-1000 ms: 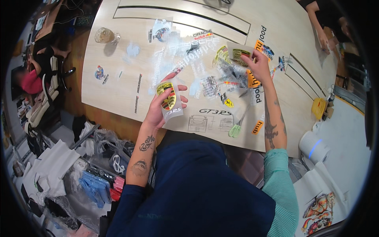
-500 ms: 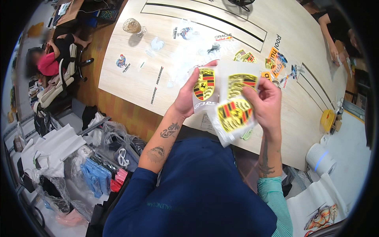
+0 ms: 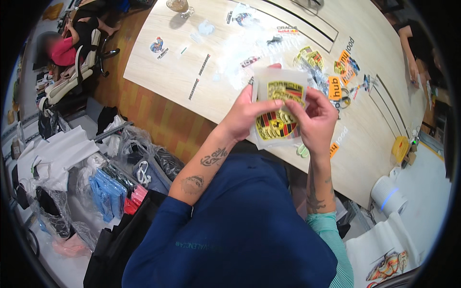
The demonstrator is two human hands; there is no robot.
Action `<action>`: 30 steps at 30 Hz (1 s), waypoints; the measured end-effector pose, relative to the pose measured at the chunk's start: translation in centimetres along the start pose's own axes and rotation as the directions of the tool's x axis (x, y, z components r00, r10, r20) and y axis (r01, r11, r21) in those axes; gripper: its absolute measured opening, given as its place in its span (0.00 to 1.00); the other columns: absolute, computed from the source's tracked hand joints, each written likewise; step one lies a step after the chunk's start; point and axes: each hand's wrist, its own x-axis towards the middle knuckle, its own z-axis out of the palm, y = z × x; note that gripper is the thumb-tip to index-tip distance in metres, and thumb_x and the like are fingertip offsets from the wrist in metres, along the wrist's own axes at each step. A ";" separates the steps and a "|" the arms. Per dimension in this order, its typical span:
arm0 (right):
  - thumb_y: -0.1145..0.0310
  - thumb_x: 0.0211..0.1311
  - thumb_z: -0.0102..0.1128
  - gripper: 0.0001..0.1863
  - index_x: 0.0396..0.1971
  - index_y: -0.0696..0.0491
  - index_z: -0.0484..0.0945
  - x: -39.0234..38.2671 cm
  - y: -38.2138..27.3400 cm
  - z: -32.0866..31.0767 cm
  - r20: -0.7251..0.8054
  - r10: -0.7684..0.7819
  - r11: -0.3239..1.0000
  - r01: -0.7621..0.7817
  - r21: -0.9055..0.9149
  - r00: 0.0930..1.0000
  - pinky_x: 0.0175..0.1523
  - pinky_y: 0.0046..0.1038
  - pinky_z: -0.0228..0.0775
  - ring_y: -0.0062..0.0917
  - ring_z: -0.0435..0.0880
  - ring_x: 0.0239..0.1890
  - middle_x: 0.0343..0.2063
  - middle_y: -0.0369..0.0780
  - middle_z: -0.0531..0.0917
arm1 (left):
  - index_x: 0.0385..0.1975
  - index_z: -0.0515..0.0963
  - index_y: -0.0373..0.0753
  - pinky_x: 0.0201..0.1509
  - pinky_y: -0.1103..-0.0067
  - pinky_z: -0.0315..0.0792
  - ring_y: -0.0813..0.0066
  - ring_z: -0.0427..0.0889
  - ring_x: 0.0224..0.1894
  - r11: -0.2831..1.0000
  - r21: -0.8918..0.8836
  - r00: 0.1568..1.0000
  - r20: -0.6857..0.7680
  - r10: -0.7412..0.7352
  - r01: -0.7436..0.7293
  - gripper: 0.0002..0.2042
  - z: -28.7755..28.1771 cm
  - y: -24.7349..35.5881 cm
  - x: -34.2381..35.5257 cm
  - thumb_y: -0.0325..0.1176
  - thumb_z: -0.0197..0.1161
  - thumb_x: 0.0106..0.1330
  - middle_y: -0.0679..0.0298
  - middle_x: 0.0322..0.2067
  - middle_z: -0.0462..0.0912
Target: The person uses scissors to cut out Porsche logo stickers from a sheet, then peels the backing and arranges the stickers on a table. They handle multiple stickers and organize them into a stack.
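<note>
Two crest-shaped stickers [image 3: 280, 109] in yellow, red and black, each on a clear backing sheet, are stacked together in front of my chest. My left hand [image 3: 246, 114] grips their left edge with the thumb on top. My right hand [image 3: 314, 120] pinches their right edge between thumb and fingers. Both hands hover above the near edge of the pale wooden table [image 3: 168, 72]. A dark blue garment [image 3: 240, 225] lies over my lap below the hands.
Several loose stickers [image 3: 343, 72] and clear wrappers [image 3: 240, 45] lie on the table beyond my hands. A glass [image 3: 178, 6] stands at the far edge. Another person's arm [image 3: 413, 50] rests at the right. Bagged clothes [image 3: 103, 187] cover the floor at left, and a white cylinder [image 3: 386, 196] stands at right.
My hands lifted the two crest stickers off the table, held them side by side, and have now brought them together into one stack, closer to my face.
</note>
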 end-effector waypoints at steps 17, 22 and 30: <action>0.75 0.64 0.68 0.07 0.38 0.63 0.83 -3.3 -0.4 -1.9 0.006 0.014 1.000 -0.014 -0.018 1.000 0.31 0.14 0.71 0.11 0.81 0.27 0.27 0.36 0.86 | 0.52 0.75 0.32 0.42 0.78 0.81 0.74 0.85 0.41 0.976 0.218 0.991 -0.129 0.027 0.002 0.21 1.7 -0.1 -2.4 0.27 0.73 0.60 0.58 0.41 0.85; 0.74 0.65 0.67 0.08 0.39 0.64 0.81 -4.1 -0.8 -2.5 -0.082 0.034 0.998 -0.039 -0.058 0.996 0.31 0.15 0.72 0.12 0.82 0.27 0.28 0.37 0.86 | 0.52 0.75 0.31 0.49 0.74 0.81 0.73 0.85 0.45 1.000 0.028 0.992 -0.128 0.012 -0.008 0.20 2.7 1.1 -2.7 0.28 0.70 0.63 0.57 0.44 0.85; 0.75 0.63 0.68 0.09 0.39 0.64 0.82 -4.6 -2.9 -1.4 -0.055 0.020 0.999 -0.018 0.027 0.998 0.35 0.16 0.77 0.16 0.85 0.31 0.33 0.40 0.87 | 0.51 0.75 0.30 0.49 0.75 0.81 0.74 0.85 0.45 0.948 0.302 0.992 -0.051 0.117 -0.096 0.23 3.4 3.4 -2.7 0.24 0.75 0.57 0.57 0.44 0.85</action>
